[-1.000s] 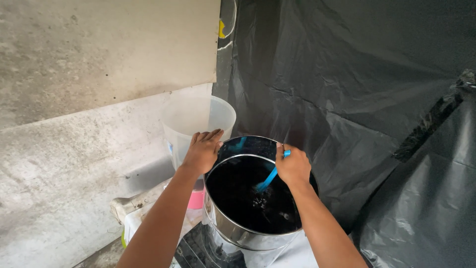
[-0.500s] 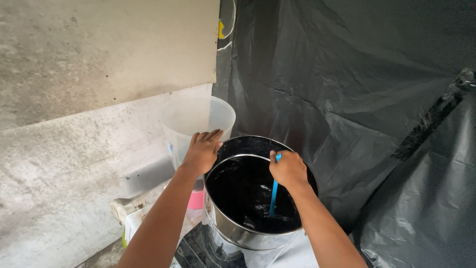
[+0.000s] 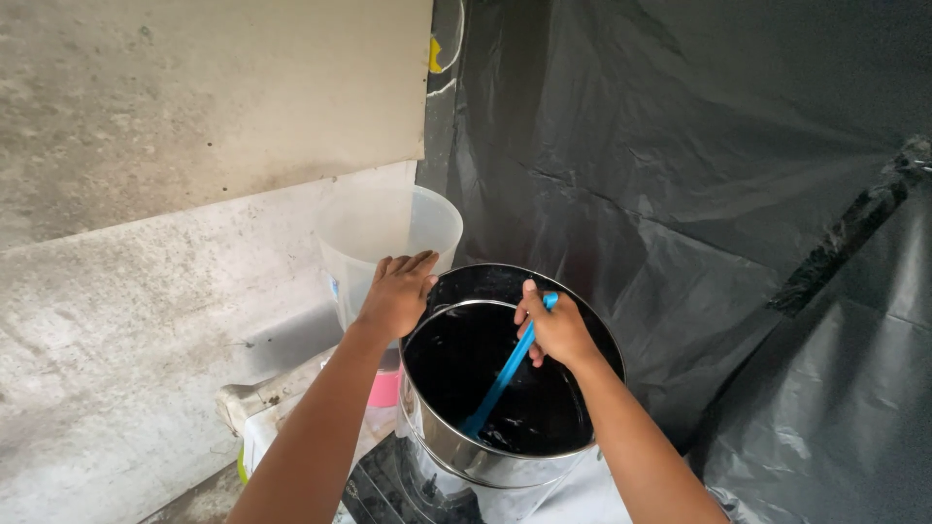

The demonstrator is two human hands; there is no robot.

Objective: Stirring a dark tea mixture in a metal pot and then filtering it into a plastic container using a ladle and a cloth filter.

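Two hands: both ours, both busy
Right hand (image 3: 557, 328): fist wrapped round the blue stirrer (image 3: 505, 374)
Stirrer: slants down-left from that fist into black liquid
Left hand (image 3: 396, 291): fingers together, flat on the steel pot (image 3: 456, 448) rim
Behind: clear plastic bucket (image 3: 388, 233)

Two hands: the left hand (image 3: 396, 296) and the right hand (image 3: 556, 331). One metal pot (image 3: 456, 446) filled with black liquid. One blue stick (image 3: 502, 377). One clear plastic bucket (image 3: 388, 231). One small pink container (image 3: 384, 386). Black plastic sheets (image 3: 680, 146) number at least two.
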